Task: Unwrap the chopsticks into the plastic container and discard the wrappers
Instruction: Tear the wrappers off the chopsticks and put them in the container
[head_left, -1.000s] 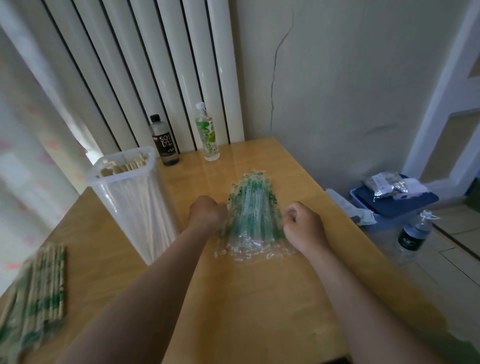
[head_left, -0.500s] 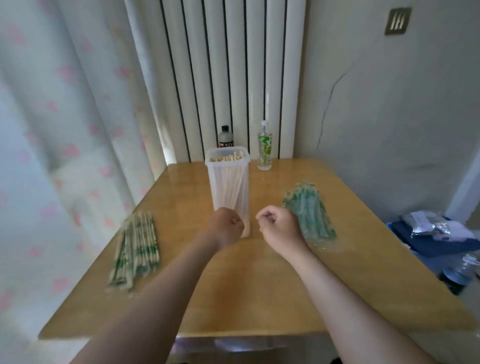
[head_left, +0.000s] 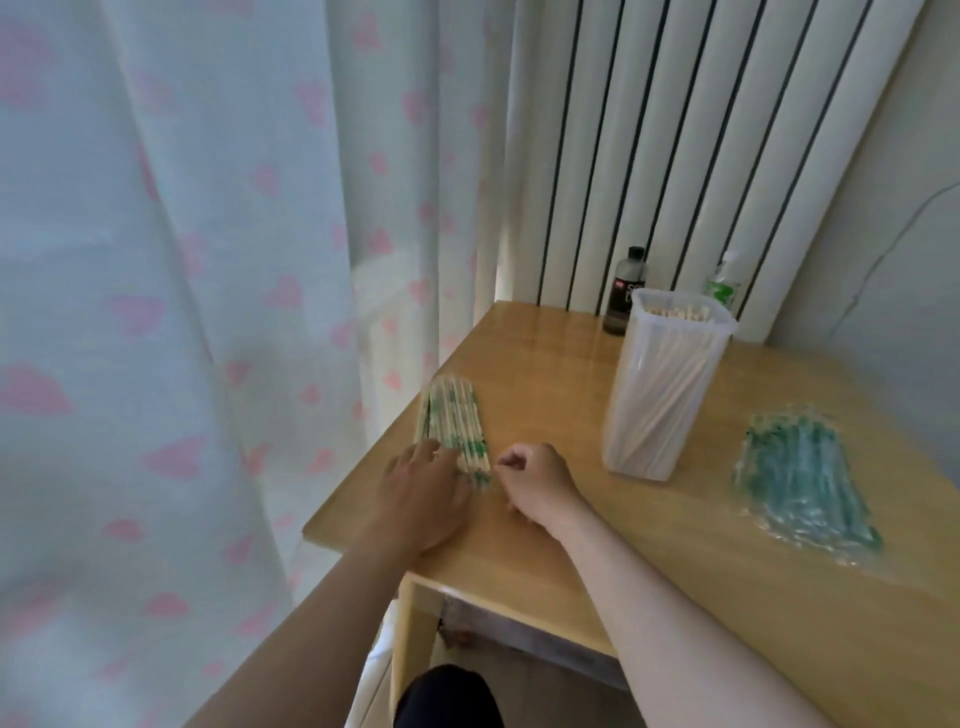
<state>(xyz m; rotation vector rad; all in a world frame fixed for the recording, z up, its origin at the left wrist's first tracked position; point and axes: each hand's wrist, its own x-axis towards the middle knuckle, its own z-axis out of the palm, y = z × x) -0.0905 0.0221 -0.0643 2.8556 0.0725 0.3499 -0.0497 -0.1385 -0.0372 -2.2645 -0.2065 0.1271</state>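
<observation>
Differs from half a second ago by a shift left, away from the plastic container (head_left: 665, 395) to the wrapped chopsticks (head_left: 454, 421) at the left edge of the table (head_left: 571, 551). Left hand (head_left: 421, 493) spread flat, fingers resting on their near end; right hand (head_left: 535, 483) loosely curled just right of them, impossible to tell whether pinching anything. Further right, upright container holding bare chopsticks (head_left: 670, 374), with empty wrappers (head_left: 805, 493) heaped beyond.

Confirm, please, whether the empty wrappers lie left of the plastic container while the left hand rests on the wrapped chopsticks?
Not quite: in the head view the empty wrappers lie right of the plastic container, not left. The left hand does rest on the wrapped chopsticks.
</observation>
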